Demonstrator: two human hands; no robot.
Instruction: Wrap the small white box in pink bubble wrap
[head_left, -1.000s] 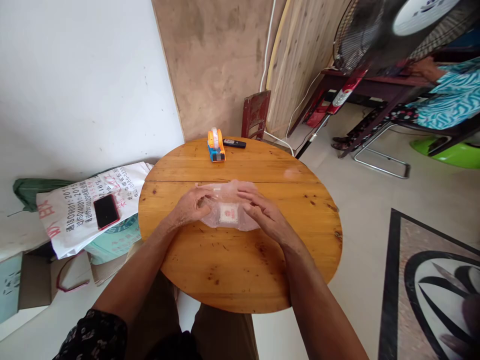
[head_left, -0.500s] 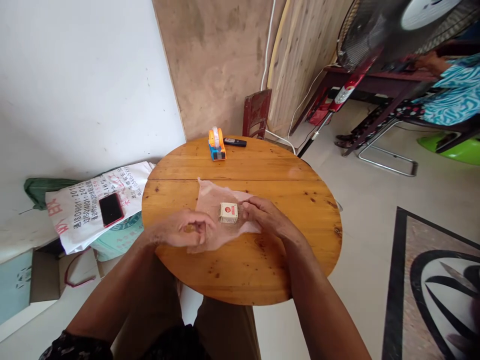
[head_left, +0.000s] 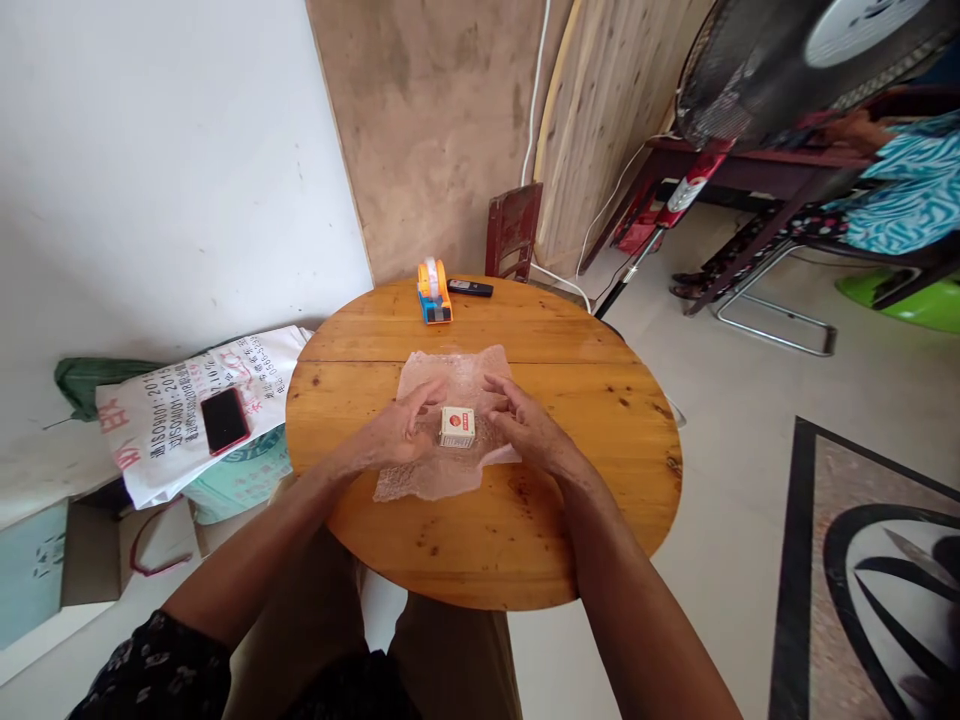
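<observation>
A small cream box (head_left: 457,427) with a red round mark rests on a sheet of pinkish bubble wrap (head_left: 435,484), which lies spread on the round wooden table (head_left: 600,400). On the box's left side is my left hand (head_left: 405,425), its fingers apart and holding nothing. My right hand (head_left: 525,425) is on the other side, fingers also spread and empty, close to the box but apart from it. Both hands are over the wrap; whether they touch it I cannot tell.
An orange and blue tape dispenser (head_left: 435,292) and a black object (head_left: 470,288) stand at the table's far edge. Left of the table, a phone (head_left: 224,420) lies on a white sack (head_left: 172,400). A fan (head_left: 697,185) and a seated person (head_left: 911,190) are at the right.
The wrap's far side now lies flatter and wider. My left hand has moved right and up toward the box, and its fingers have opened. My right hand's fingers have spread too.
</observation>
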